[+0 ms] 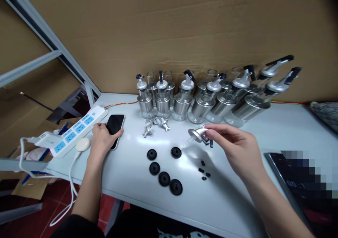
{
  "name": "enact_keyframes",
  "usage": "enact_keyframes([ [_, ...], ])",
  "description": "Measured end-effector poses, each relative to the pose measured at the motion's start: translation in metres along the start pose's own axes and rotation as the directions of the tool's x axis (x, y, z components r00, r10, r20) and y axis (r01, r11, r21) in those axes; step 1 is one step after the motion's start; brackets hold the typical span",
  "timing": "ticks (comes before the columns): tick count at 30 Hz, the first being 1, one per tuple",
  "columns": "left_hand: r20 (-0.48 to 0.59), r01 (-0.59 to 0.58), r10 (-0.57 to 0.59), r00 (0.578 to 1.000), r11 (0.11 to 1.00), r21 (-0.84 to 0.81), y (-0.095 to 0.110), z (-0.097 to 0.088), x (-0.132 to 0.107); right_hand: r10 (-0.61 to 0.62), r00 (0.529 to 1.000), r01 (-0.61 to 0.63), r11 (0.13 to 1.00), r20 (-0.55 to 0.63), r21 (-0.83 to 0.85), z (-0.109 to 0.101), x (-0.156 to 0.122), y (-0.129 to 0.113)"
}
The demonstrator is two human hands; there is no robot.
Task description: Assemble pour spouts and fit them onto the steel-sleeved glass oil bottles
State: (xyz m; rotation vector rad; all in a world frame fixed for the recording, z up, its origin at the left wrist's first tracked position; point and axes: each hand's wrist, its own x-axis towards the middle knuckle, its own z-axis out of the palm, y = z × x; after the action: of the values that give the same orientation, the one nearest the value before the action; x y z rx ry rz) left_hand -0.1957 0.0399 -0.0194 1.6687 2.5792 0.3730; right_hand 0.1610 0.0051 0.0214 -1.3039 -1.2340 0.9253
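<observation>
My right hand pinches a silver pourer spout between thumb and fingertips, held above the table with its round disc facing left. Dark slim pieces show just below the spout, partly hidden by my fingers. On the left, my left hand grips a black-screened smartphone across its lower part, thumb along the right edge. Several black round discs lie on the table between my hands. A few small black caps lie to their right. Loose silver spouts rest in front of the bottles.
Several glass bottles with steel sleeves stand in rows at the back, the front ones topped with pourers. A white power strip with cables lies at left. A second dark-screened device is at right. Cardboard walls the back.
</observation>
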Motion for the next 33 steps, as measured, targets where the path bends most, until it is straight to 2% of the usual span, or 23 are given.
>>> enact_keyframes([
  [2, -0.143, -0.110, 0.102, 0.984, 0.993, -0.047, 0.015, -0.005, -0.014, -0.007, 1.000, 0.007, 1.000, 0.016, -0.006, 0.001, 0.000, 0.001],
  [4, -0.285, -0.354, 0.296, 0.912, 0.918, -0.178, 0.039, -0.012, -0.033, -0.015, 0.999, 0.016, 1.000, 0.045, -0.014, 0.002, 0.000, 0.002],
  [5, -0.296, -0.501, 0.425, 0.855, 0.825, -0.262, 0.053, -0.015, -0.044, -0.020, 0.998, 0.022, 1.000, 0.062, -0.019, 0.003, 0.000, 0.003],
  [6, -0.252, -0.620, 0.568, 0.784, 0.693, -0.367, 0.067, -0.018, -0.054, -0.027, 0.996, 0.029, 0.999, 0.079, -0.024, 0.003, -0.001, 0.003],
  [7, -0.186, -0.680, 0.688, 0.702, 0.568, -0.463, 0.082, -0.020, -0.064, -0.034, 0.995, 0.037, 0.999, 0.095, -0.029, 0.003, -0.001, 0.004],
  [9, -0.210, -0.757, 0.828, 0.519, 0.332, -0.562, 0.108, -0.021, -0.077, -0.046, 0.992, 0.050, 0.998, 0.121, -0.032, 0.003, -0.001, 0.005],
  [10, -0.213, -0.757, 0.866, 0.453, 0.248, -0.605, 0.118, -0.020, -0.081, -0.049, 0.990, 0.054, 0.998, 0.132, -0.031, 0.003, -0.002, 0.005],
  [11, -0.218, -0.728, 0.879, 0.424, 0.188, -0.659, 0.125, -0.017, -0.084, -0.053, 0.989, 0.057, 0.998, 0.141, -0.029, 0.003, -0.002, 0.005],
  [12, -0.230, -0.702, 0.881, 0.414, 0.147, -0.697, 0.131, -0.014, -0.085, -0.055, 0.987, 0.060, 0.998, 0.148, -0.025, 0.004, -0.002, 0.005],
  [13, -0.241, -0.675, 0.873, 0.424, 0.126, -0.727, 0.134, -0.010, -0.085, -0.055, 0.987, 0.059, 0.998, 0.153, -0.020, 0.005, -0.003, 0.006],
  [17, -0.263, -0.595, 0.811, 0.522, 0.125, -0.794, 0.133, 0.003, -0.086, -0.018, 0.990, 0.011, 0.999, 0.137, 0.051, 0.011, -0.005, 0.007],
  [19, -0.295, -0.597, 0.788, 0.540, 0.111, -0.795, 0.129, 0.006, -0.087, 0.016, 0.989, -0.029, 0.996, 0.146, 0.087, 0.015, -0.007, 0.009],
  [24, -0.410, -0.684, 0.769, 0.490, 0.048, -0.728, 0.122, 0.009, -0.090, 0.127, 0.958, -0.173, 0.971, 0.256, 0.167, 0.017, -0.007, 0.014],
  [27, -0.448, -0.698, 0.759, 0.472, 0.012, -0.716, 0.120, 0.012, -0.091, 0.221, 0.901, -0.350, 0.879, 0.373, 0.325, 0.019, -0.008, 0.015],
  [30, -0.470, -0.712, 0.753, 0.460, -0.003, -0.702, 0.120, 0.014, -0.093, 0.273, 0.791, -0.543, 0.724, 0.547, 0.424, 0.021, -0.010, 0.014],
  [32, -0.479, -0.719, 0.752, 0.454, -0.008, -0.694, 0.121, 0.014, -0.094, 0.259, 0.733, -0.602, 0.679, 0.629, 0.421, 0.022, -0.012, 0.013],
  [33, -0.481, -0.723, 0.753, 0.449, -0.010, -0.691, 0.121, 0.015, -0.094, 0.249, 0.720, -0.609, 0.675, 0.648, 0.416, 0.022, -0.012, 0.012],
])
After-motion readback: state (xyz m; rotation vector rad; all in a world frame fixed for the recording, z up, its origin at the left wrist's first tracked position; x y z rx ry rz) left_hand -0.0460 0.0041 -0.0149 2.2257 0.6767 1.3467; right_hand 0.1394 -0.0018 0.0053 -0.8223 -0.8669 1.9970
